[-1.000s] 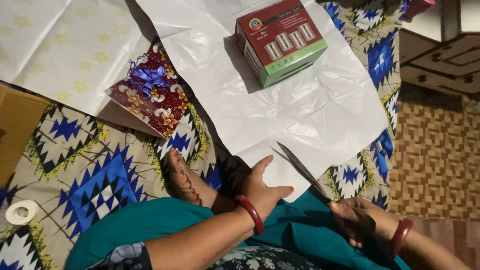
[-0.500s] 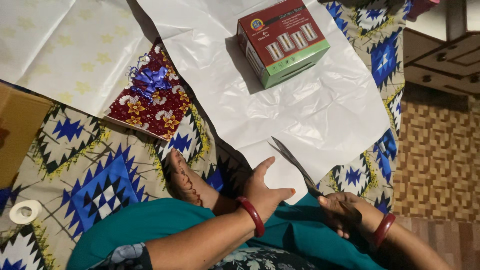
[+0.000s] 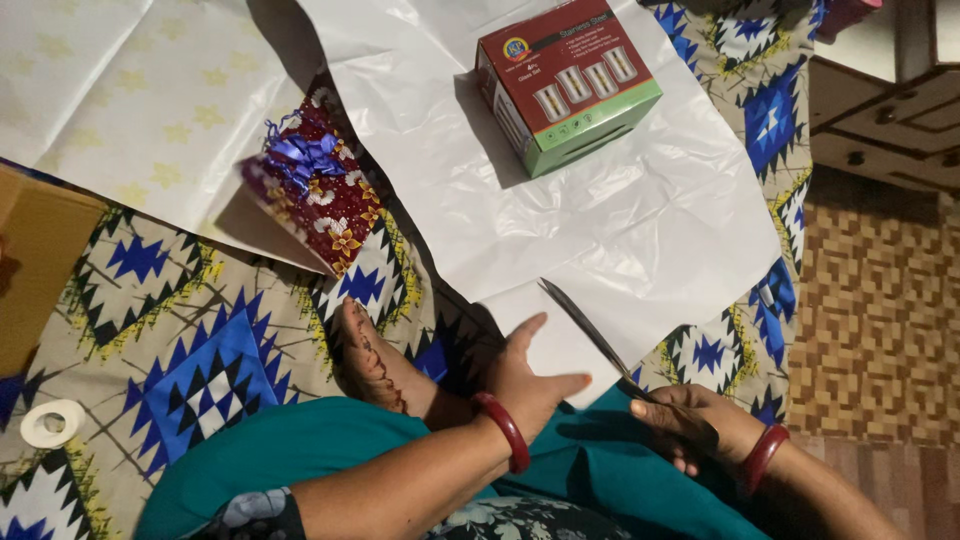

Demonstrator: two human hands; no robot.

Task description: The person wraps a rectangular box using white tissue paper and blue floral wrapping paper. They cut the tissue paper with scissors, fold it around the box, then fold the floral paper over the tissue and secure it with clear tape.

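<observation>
My right hand (image 3: pixel 682 425) grips the handles of a pair of scissors (image 3: pixel 588 332), whose blades lie along a cut in the near edge of a large white sheet of paper (image 3: pixel 600 210). My left hand (image 3: pixel 530 378) rests flat on the paper strip left of the blades, fingers spread. A red and green box (image 3: pixel 565 80) with pictured glasses stands on the far part of the sheet.
A red flowered gift with a purple bow (image 3: pixel 315 190) sits left of the sheet, tilted up. A star-printed pale sheet (image 3: pixel 130 100) lies at top left, a tape roll (image 3: pixel 50 422) at lower left, a brown box (image 3: pixel 30 250) at the left edge. My bare foot (image 3: pixel 368 355) rests on the patterned cloth (image 3: pixel 200 350).
The scissors have advanced a little farther into the paper and my right hand moved left. The flowered gift has tipped up on its edge.
</observation>
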